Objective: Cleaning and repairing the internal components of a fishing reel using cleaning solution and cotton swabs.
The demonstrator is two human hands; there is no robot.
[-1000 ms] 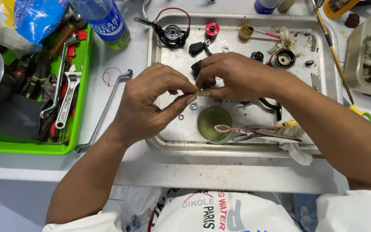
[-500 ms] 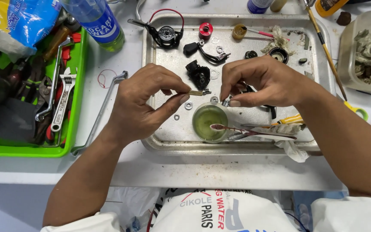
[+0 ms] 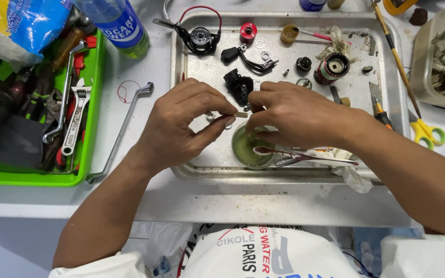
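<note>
The metal tray [image 3: 191, 92] before me holds dismantled reel parts: a black body [image 3: 239, 86], a red spool [image 3: 248, 32], and a small green dish [image 3: 240, 152] of greenish liquid. The green bin [image 3: 91, 154] at my left carries wrenches. My left hand [image 3: 181, 126] pinches a small brass pin [image 3: 241, 115] above the tray, its long axis lying level, left to right. My right hand [image 3: 294, 116] meets it, fingers closed at its right end, both wrists bent inward.
</note>
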